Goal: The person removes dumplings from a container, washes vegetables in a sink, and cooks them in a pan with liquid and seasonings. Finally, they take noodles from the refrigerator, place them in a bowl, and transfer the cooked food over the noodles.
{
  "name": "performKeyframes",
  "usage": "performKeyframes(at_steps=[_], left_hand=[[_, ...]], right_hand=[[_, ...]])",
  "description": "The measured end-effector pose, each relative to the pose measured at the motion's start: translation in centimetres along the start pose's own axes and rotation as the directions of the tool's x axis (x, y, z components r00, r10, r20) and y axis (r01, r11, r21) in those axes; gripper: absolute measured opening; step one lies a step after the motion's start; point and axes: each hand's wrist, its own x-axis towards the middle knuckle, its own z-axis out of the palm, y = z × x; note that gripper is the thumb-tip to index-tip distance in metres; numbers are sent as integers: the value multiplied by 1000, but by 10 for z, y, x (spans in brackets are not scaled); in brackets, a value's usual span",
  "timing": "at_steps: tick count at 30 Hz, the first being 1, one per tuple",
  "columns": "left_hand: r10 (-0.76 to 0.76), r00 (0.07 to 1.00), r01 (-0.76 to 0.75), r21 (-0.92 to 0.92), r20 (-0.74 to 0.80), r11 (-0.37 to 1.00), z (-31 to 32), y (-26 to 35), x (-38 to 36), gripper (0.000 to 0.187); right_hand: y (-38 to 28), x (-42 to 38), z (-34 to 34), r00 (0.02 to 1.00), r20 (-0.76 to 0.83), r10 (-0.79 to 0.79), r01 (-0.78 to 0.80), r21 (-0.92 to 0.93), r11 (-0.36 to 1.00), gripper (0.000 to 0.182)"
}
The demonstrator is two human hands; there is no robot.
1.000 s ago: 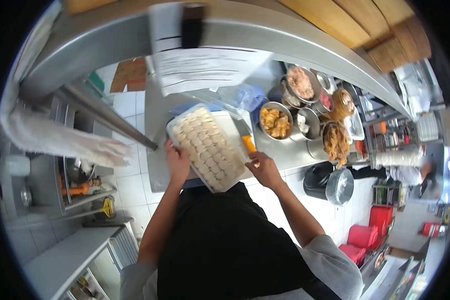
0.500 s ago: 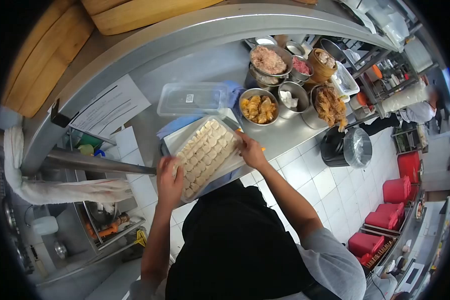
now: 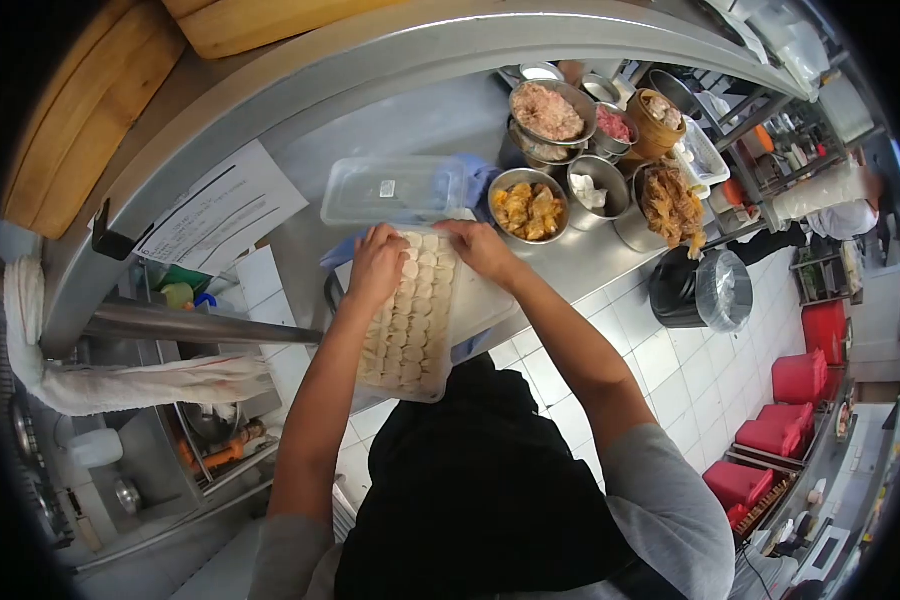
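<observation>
A clear plastic container [image 3: 436,385] filled with rows of small pale dumplings [image 3: 408,330] lies in front of me, its near end close to my black apron. My left hand [image 3: 378,262] is closed around its far left corner, fingers bent over the rim beside the dumplings. At the far right corner my right hand [image 3: 475,248] grips the rim. Under the container, to its right, shows a pale flat board or tray [image 3: 482,305]. Just beyond my hands is a clear plastic lid [image 3: 385,192] with a small printed label.
Right of the lid stand a metal bowl of orange-yellow pieces [image 3: 528,212], a bowl of minced meat [image 3: 548,112] and several other containers. A paper sheet [image 3: 220,210] hangs at the left. A black bin [image 3: 675,290] stands on the tiled floor; a person is far right.
Both hands have moved from the container's sides to its far corners. The container has turned so its long side points more directly away from me.
</observation>
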Motion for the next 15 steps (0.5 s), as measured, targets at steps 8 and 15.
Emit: performKeyframes(at_steps=[8,15], left_hand=[[192,981,-188,129,-18,974,2,-3,13,6],[92,995,-98,-223,-36,970,-4,-18,18,8]], right_hand=[[-12,-3,12,973,-81,-215,200,-163,966,27],[-18,-1,34,972,-57,-228,189,-388,902,17]])
